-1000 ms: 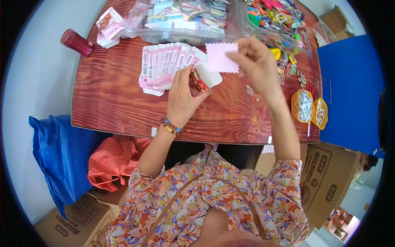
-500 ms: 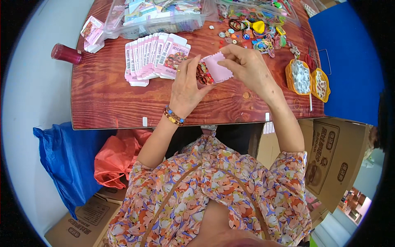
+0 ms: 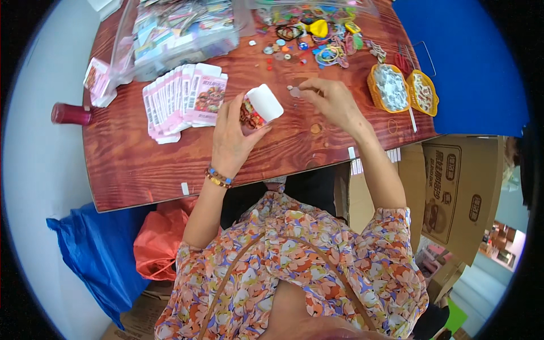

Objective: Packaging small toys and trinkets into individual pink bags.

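My left hand [image 3: 231, 135] is closed around a small open carton [image 3: 252, 116] with a colourful printed front. Its white flap [image 3: 266, 103] stands up and away from the hand. To the right, my right hand [image 3: 331, 103] is above the table with thumb and forefinger drawn together. A small pale piece [image 3: 294, 92] shows at its fingertips, too small to name. Just left of my left hand lies a fanned stack of flat pink-and-white cartons [image 3: 184, 99].
A clear plastic bin [image 3: 187, 54] of packets stands far left. Hair ties [image 3: 331, 55] and small trinkets spread at the back. Yellow baskets [image 3: 390, 88] of white pieces sit at the right. A dark red cylinder [image 3: 71, 114] lies at the left edge, near more cartons [image 3: 99, 82].
The pink zigzag-edged packet between my hands is no longer visible. The carton's white flap now shows. My right hand has moved away from the carton, and the view has shifted.
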The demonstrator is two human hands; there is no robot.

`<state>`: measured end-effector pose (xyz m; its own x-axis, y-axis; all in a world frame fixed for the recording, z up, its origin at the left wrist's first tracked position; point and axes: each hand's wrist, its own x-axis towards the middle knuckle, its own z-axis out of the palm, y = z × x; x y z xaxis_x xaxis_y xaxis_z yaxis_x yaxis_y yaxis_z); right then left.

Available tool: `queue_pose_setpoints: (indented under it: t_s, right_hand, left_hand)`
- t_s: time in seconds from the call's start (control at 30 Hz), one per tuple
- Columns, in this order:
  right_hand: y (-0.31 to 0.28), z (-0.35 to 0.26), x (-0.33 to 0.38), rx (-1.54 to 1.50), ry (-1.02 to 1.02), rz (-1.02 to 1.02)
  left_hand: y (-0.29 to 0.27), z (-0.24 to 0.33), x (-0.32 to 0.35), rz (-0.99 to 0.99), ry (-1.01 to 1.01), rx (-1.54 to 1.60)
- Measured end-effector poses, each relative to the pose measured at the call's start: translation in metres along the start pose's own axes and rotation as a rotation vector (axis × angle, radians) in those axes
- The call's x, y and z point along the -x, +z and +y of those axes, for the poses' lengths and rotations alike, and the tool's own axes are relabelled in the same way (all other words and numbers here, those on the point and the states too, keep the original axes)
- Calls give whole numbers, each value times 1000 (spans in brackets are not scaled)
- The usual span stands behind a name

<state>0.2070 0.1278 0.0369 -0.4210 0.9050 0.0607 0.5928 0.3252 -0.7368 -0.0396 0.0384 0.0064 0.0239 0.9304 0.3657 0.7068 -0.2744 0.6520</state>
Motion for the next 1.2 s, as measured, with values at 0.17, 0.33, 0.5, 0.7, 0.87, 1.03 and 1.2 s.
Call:
queue_pose_setpoints:
  t_s: [0.17, 0.33, 0.5, 0.7, 0.87, 1.03, 1.2]
  right_hand:
    - [-33, 84, -46, 200, 252, 299]
    - [-47, 100, -78, 637, -36, 311]
    - [-57, 106, -87, 593, 47, 116]
    - [-85, 81, -67, -107, 92, 31]
    - [-89, 40, -54, -407, 145, -50]
    - [-77, 61, -43, -399, 32, -66]
    - [-63, 14, -23, -556, 94, -118]
  left_hand:
    - [13, 13, 5, -112, -18, 94]
    - [15, 14, 6, -108, -4, 114]
    - [13, 11, 6, -105, -30, 121]
    - [12, 11, -1, -130, -61, 107]
    - [17, 11, -4, -141, -48, 94]
    - [23, 13, -8, -156, -56, 78]
    - [26, 14, -8, -143, -50, 5]
